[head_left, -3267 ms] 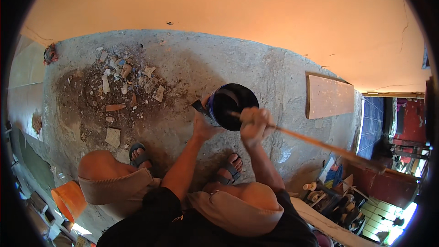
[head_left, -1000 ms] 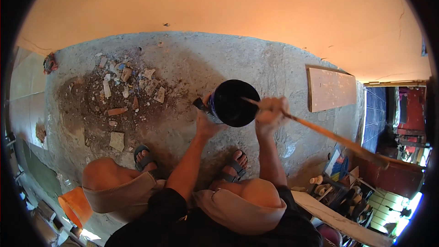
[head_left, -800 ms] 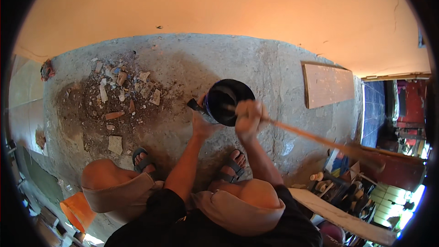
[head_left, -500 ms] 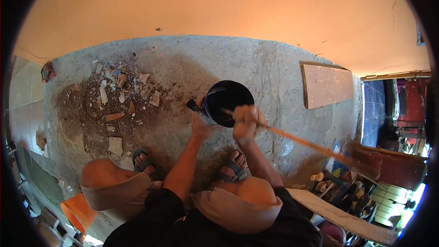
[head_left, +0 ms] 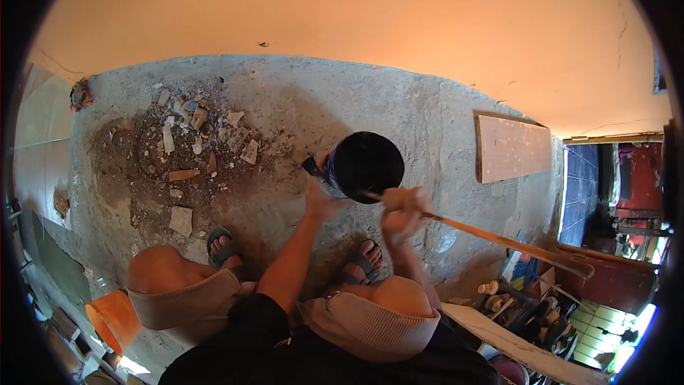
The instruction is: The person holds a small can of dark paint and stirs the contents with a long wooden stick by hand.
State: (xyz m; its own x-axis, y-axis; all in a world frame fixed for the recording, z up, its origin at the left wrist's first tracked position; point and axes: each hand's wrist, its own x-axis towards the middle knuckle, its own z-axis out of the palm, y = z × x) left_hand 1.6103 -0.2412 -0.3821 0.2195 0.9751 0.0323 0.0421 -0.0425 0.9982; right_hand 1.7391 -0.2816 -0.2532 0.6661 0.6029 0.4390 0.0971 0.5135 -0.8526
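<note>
My left hand [head_left: 320, 199] is wrapped round the left side of a dark bucket [head_left: 367, 160] on the concrete floor, beside a small black object [head_left: 311, 166] that I cannot make out. My right hand [head_left: 403, 210], slightly blurred, is closed round a long wooden stick [head_left: 499, 237] at the bucket's lower right. The stick's near end reaches to the bucket's mouth; its long part slants out to the right. My sandalled feet stand below the bucket.
Broken rubble [head_left: 196, 132] lies at the left. A board [head_left: 511, 148] rests by the orange wall [head_left: 342, 7]. An orange bucket [head_left: 110, 317] sits at lower left. Assorted clutter [head_left: 534, 314] and a plank fill the lower right, near blue tiles [head_left: 581, 182].
My right hand and stick have moved up and down and sideways at the bucket, now sitting lower than half a second ago. The view has shifted slightly. My left hand keeps its hold.
</note>
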